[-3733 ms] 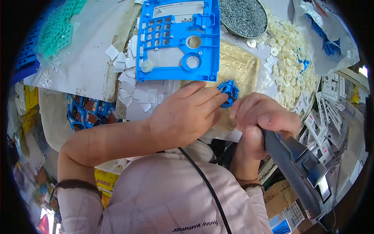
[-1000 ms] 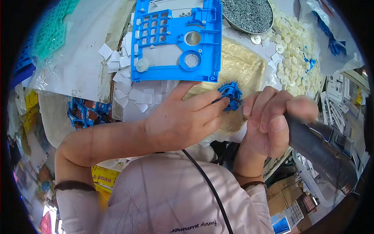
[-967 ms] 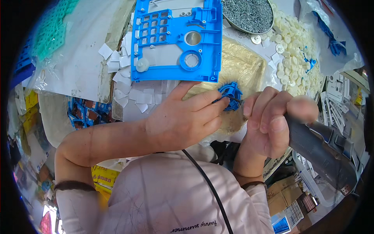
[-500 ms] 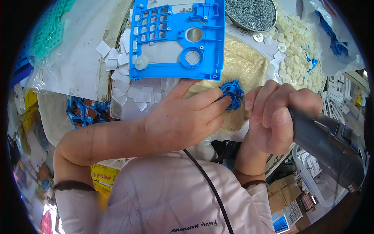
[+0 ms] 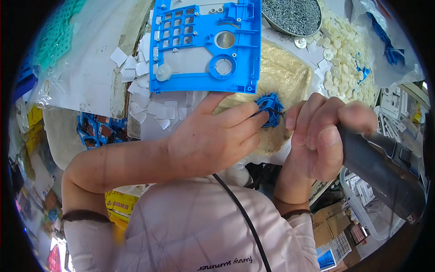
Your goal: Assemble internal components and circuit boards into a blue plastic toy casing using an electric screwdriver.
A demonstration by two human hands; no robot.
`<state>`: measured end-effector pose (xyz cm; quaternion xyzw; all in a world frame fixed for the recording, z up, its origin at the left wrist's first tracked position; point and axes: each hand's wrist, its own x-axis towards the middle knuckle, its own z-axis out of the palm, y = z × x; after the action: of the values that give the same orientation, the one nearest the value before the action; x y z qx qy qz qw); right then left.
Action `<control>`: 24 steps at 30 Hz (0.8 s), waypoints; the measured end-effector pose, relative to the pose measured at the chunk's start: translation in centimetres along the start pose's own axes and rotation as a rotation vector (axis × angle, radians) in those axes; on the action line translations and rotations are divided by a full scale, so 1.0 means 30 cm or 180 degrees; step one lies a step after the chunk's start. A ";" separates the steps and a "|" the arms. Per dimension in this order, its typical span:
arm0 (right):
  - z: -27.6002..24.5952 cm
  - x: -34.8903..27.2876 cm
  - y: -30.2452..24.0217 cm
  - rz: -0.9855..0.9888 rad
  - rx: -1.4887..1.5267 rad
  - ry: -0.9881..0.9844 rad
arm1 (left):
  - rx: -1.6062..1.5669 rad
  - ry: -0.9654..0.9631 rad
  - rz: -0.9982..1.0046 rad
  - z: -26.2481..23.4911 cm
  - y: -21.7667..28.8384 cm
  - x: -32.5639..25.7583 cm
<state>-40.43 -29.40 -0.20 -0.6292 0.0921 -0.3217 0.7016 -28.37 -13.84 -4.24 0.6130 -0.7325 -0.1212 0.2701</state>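
Observation:
My left hand (image 5: 217,131) is closed on a small round blue plastic part (image 5: 270,111) with ribs, its fingertips at the part's left side. My right hand (image 5: 317,136) grips a dark grey electric screwdriver (image 5: 380,172), whose body extends to the lower right. A thin dark bit points from between the right fingers into the blue part. Just beyond my left hand lies a large blue plastic panel (image 5: 204,84) with a grid of square openings and round holes. A white round knob-like piece (image 5: 163,72) rests at its near left corner.
A metal bowl of screws (image 5: 292,18) stands at the far right, beside a heap of cream plastic discs (image 5: 340,63). White paper squares (image 5: 140,95) lie left of the panel. Several blue parts (image 5: 99,129) fill a spot further left. A black cable (image 5: 240,206) crosses my shirt.
The screwdriver and my right hand have shifted very slightly to the right and down. My left hand and the blue part look practically unmoved.

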 end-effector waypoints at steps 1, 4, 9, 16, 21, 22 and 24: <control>-0.001 0.002 0.002 0.0001 -0.0007 -0.0023 | 0.0014 -0.0011 -0.0001 -0.001 0.000 -0.001; 0.003 0.012 0.001 0.0059 -0.0067 0.0015 | 0.0024 -0.0008 0.0015 -0.002 -0.003 -0.002; 0.019 0.036 -0.006 0.0190 -0.0271 0.0120 | 0.0075 -0.0040 0.0029 -0.006 -0.003 -0.001; 0.028 0.048 -0.014 0.0299 -0.0524 0.0112 | 0.0133 -0.0103 0.0071 -0.007 -0.004 -0.004; 0.030 0.024 -0.013 0.0179 -0.0374 0.0088 | 0.0119 -0.0134 0.0058 -0.005 -0.004 0.001; 0.030 0.021 -0.014 0.0144 -0.0355 0.0056 | 0.0091 -0.0135 0.0053 -0.004 -0.004 0.002; 0.024 0.016 -0.017 0.0070 -0.0331 -0.0057 | 0.0098 -0.0122 0.0074 -0.003 -0.006 0.001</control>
<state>-39.85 -29.08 0.55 -0.6665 0.1094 -0.3031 0.6723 -28.18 -13.88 -4.25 0.6061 -0.7464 -0.1185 0.2479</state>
